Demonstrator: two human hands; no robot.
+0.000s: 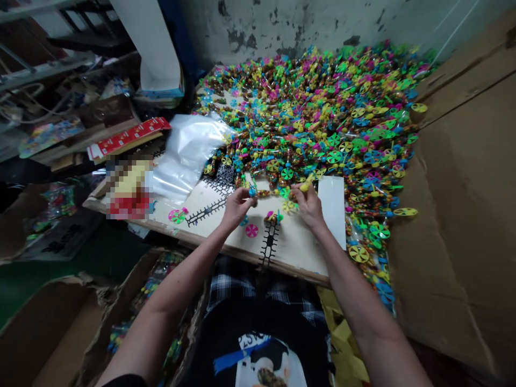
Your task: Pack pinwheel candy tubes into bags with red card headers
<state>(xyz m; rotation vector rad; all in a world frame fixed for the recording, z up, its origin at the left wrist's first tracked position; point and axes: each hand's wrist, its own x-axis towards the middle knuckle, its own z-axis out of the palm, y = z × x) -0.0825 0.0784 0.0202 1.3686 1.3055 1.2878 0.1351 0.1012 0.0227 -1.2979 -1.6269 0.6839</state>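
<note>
My left hand [238, 205] pinches a small toy with a blue top [252, 191] above the table. To its right, my right hand [308, 203] is closed on a yellow toy piece [305, 186]. Between the hands lie candy-filled toys with green and yellow wheels [284, 192]. A black toothed plastic strip [269, 243] lies in front of them, with a small colourful toy [274, 216] at its far end. Left of that strip is a pink wheel [252, 230]. Another black strip [207, 210] lies beyond my left wrist, near a pink and green wheel [177, 216].
A large heap of colourful toys [314, 118] covers the table's back and right. Clear plastic bags [189, 150] lie at left, a white card [332, 209] at right. Cardboard boxes [451, 215] stand at right and lower left [52, 328]. A peeling wall [258, 27] rises behind.
</note>
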